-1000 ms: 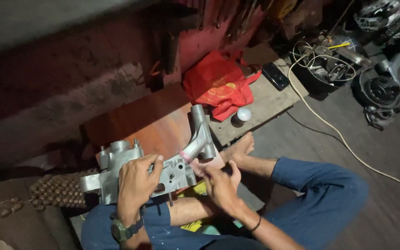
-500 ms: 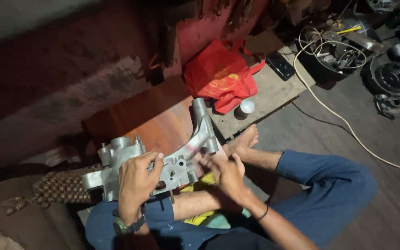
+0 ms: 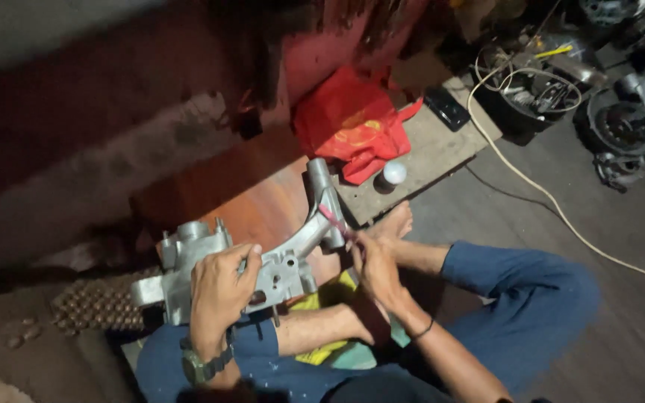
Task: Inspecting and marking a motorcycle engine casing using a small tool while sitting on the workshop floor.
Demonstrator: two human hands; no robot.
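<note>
A silver cast-metal engine part with a long arm lies across my lap. My left hand grips its middle from above, a watch on the wrist. My right hand holds a thin pink brush-like tool whose tip touches the part's arm near its upper end. I sit cross-legged in blue trousers, with a bare foot beside the part.
A red cloth bag and a small white ball lie on a wooden board. A dark flat object rests beyond. A white cable runs over the floor. Engine parts sit at right; a yellow cloth lies under my legs.
My right hand has shifted slightly along the part's arm with the pink tool. The view has moved a little; the left hand keeps its grip.
</note>
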